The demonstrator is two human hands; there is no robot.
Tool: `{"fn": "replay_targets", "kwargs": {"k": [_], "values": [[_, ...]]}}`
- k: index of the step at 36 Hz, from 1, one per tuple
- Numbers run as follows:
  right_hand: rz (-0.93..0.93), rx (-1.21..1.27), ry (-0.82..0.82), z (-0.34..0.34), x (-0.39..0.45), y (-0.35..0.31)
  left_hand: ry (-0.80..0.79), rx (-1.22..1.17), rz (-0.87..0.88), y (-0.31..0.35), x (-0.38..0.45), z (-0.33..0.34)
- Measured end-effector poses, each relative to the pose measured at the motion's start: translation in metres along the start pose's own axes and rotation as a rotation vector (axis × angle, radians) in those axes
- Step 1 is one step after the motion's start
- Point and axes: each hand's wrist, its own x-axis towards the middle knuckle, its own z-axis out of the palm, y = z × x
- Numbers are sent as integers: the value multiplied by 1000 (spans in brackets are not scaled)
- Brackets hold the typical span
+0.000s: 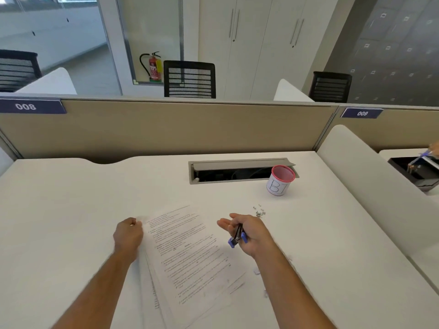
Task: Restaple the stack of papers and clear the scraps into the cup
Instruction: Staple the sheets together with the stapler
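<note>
A stack of printed papers (190, 255) lies tilted on the white desk (71, 205) in front of me, its sheets fanned at the lower left. My left hand (128, 233) grips the stack's top left corner. My right hand (247, 231) hovers just right of the papers and holds a small blue and black stapler (237, 236) in curled fingers. Small metal staple scraps (259, 211) lie on the desk beyond my right hand. A white cup (280, 181) with a pink rim stands upright further back on the right.
An open cable tray (235, 172) is sunk in the desk just behind the cup. A beige partition (166, 129) closes the back and a white divider (370, 176) the right side. Small paper bits (257, 271) lie near my right forearm.
</note>
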Motion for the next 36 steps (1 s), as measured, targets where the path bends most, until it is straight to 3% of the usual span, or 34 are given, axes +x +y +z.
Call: {"fn": "replay_targets", "kwargs": {"k": [6, 11, 17, 26, 36], "values": [[15, -164, 98, -5, 19, 11, 26, 239, 115, -8, -1, 2], [25, -396, 183, 0, 31, 14, 115, 567, 399, -16, -15, 17], [31, -635, 224, 9, 49, 17, -87, 490, 611, -12, -43, 56], [26, -770, 216, 14, 56, 4, -215, 520, 665, 1, -75, 88], [-54, -1004, 213, 11, 62, 0, -465, 808, 620, -19, -75, 112]]}}
